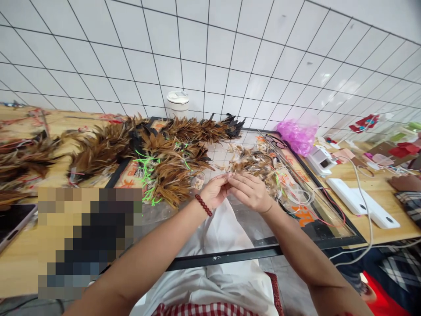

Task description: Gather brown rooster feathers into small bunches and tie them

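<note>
My left hand (215, 192) and my right hand (251, 192) meet over a glass table top (263, 239), fingertips pinched together on something small that I cannot make out. A red bead bracelet (203, 205) circles my left wrist. Just beyond the fingers lies a loose heap of brown feathers (255, 166). Strung bundles of brown and black feathers (171, 158) with green ties spread to the left.
A white lidded cup (177, 104) stands by the tiled wall. A pink plastic bag (297, 135), white boxes with cables (358, 201) and another person's arm (406, 184) lie to the right. A phone (13, 221) sits at the far left.
</note>
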